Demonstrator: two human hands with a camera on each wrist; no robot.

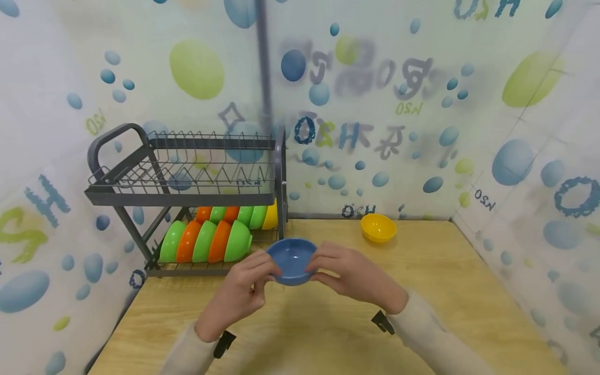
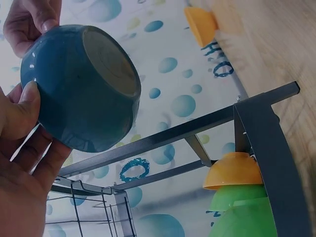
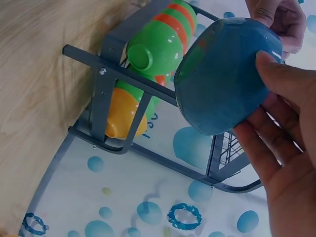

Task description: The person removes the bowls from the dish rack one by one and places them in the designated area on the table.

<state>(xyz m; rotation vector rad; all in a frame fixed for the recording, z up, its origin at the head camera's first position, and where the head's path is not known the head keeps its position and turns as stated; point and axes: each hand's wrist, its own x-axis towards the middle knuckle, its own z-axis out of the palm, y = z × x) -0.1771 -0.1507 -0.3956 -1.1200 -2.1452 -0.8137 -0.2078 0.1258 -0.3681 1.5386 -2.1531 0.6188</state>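
A blue bowl [image 1: 292,263] is held up over the table between both hands, its inside facing the head camera. My left hand [image 1: 244,284] pinches its left rim, thumb below and fingers over the edge. On the opposite side my right hand [image 1: 344,273] grips the rim in the same way. The left wrist view shows the outside and round foot of the blue bowl [image 2: 84,89], with the left thumb pressed on its wall. From the right wrist, the blue bowl [image 3: 224,76] shows its smooth underside, the right thumb on it.
A grey two-tier dish rack [image 1: 183,199] stands at the left. Its lower tier holds two rows of green [image 1: 238,242], orange [image 1: 188,242] and yellow bowls; the upper tier is bare wire. A yellow bowl [image 1: 378,228] sits at the back of the wooden table [image 1: 445,291], near the patterned wall.
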